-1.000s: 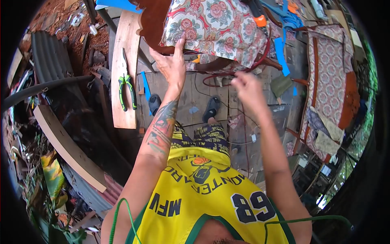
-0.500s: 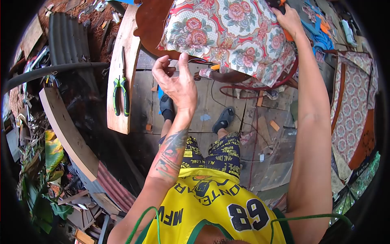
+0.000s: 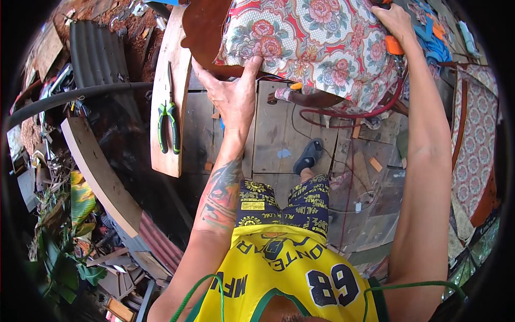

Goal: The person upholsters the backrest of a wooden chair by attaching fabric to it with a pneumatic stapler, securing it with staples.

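Floral fabric (image 3: 300, 48) with red and pink roses covers a cushioned piece of furniture with a brown scalloped wooden edge (image 3: 201, 27). My left hand (image 3: 233, 99) is at its near left corner, thumb pressed on the fabric's edge and fingers reaching under the wood, their tips hidden. At the far right side of the fabric, my right hand (image 3: 396, 22) is wrapped round a black and orange air tool (image 3: 394, 45), mostly cut off by the frame's top and covered by the hand. A red hose (image 3: 370, 112) runs up towards this tool.
Green-handled long-nose pliers (image 3: 168, 126) lie on a pale curved board (image 3: 161, 161) at left. Another curved board (image 3: 102, 182) stands nearer. A patterned upholstered panel (image 3: 477, 129) leans at right. Wood scraps and a thin cable lie on the plank floor (image 3: 273, 139).
My left hand has moved up, from curled fingers beside the edge to thumb on the fabric and fingers beneath. My right hand stays on the tool. The view has shifted slightly.
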{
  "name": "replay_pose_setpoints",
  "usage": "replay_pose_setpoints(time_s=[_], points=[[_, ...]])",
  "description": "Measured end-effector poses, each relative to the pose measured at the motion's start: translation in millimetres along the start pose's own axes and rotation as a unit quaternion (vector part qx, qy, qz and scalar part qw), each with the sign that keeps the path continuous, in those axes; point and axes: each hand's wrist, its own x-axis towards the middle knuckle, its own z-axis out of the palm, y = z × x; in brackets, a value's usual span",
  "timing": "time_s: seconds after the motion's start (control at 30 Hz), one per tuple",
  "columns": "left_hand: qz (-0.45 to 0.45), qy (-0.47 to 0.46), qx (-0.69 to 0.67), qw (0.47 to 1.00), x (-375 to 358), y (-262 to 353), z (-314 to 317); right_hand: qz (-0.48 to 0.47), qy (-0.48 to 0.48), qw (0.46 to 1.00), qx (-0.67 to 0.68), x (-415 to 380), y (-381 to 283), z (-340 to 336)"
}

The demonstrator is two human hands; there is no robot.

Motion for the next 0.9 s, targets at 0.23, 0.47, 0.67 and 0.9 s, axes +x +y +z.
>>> replay_pose_setpoints(time_s=[0.23,0.47,0.67,0.9], points=[[-0.044,-0.070,0.022,0.996,12,14,-18,-0.071,0.051,0.972,0.218,-43,78,-27],[-0.001,-0.090,0.103,0.991,18,10,-21,0.045,0.111,0.896,0.428,-274,-45,-78],[0.018,-0.088,0.110,0.990,15,2,-17,0.266,-0.020,0.784,0.560,-408,-63,-17],[0.014,-0.080,0.105,0.991,14,0,-14,0.255,0.003,0.865,0.433,-457,-77,30]])
